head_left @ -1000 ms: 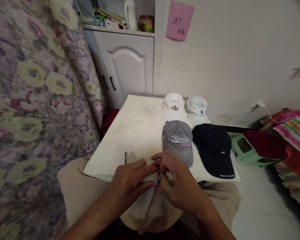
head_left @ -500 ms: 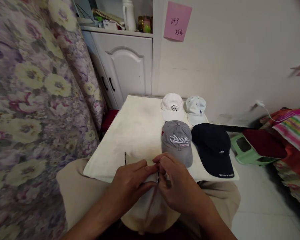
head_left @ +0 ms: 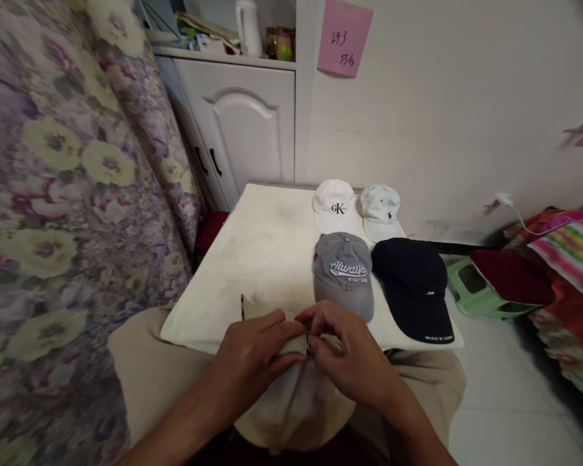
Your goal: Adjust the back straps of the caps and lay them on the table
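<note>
A beige cap [head_left: 291, 414] rests in my lap at the table's front edge, its crown toward me. My left hand [head_left: 259, 349] is closed on the cap's band, thumb below and fingers above. At the end of that band, my right hand [head_left: 337, 353] pinches a small dark piece, perhaps the strap's buckle; the fingers hide most of it. Just beyond my right hand lies a grey cap [head_left: 344, 275] with white lettering. To its right is a navy cap [head_left: 412, 285]. A white cap [head_left: 336, 204] and a pale blue cap [head_left: 381, 210] sit behind them.
The caps lie on a cream-covered table [head_left: 266, 239]. A flowered curtain [head_left: 77, 213] hangs on the left, and a white cabinet [head_left: 245, 120] stands behind. On the right are a green stool [head_left: 475, 285] and a striped cloth [head_left: 572, 249].
My right hand's fingers have shifted slightly at the band's end, and the thumb has bent in toward the small dark piece. My left hand keeps its hold.
</note>
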`<state>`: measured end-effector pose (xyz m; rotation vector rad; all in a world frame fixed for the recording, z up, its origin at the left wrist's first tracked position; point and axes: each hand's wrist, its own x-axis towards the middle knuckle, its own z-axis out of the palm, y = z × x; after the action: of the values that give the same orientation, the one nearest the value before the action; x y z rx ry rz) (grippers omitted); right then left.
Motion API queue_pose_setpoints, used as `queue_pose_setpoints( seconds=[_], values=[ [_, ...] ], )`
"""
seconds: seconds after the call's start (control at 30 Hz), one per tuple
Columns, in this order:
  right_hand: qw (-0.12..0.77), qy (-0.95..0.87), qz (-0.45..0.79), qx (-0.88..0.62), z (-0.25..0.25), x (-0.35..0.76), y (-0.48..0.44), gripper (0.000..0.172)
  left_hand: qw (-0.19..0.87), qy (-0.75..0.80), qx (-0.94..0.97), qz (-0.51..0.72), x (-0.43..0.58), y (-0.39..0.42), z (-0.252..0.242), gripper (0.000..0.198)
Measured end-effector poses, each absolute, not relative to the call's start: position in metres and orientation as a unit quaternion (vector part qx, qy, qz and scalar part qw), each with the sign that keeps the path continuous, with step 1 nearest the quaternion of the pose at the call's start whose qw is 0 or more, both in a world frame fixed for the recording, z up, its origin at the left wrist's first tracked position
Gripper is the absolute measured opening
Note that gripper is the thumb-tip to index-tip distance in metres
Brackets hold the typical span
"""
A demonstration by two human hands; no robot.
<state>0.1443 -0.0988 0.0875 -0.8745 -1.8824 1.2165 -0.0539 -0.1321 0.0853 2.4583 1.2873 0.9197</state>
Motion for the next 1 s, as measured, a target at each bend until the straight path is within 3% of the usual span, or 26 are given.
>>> queue_pose_setpoints(
  seconds=[0.47, 1.0],
  values=[
    [0.318, -0.677, 0.600, -0.283, 0.080, 0.152, -0.089, 0.006, 0.116, 0.430, 0.831, 0.334, -0.057, -0.128, 0.086, 0.024],
    [0.336, -0.725, 0.488, -0.352, 0.085, 0.142, -0.097, 0.022, 0.088, 0.432, 0.846, 0.299, -0.052, -0.130, 0.084, 0.028]
  ],
)
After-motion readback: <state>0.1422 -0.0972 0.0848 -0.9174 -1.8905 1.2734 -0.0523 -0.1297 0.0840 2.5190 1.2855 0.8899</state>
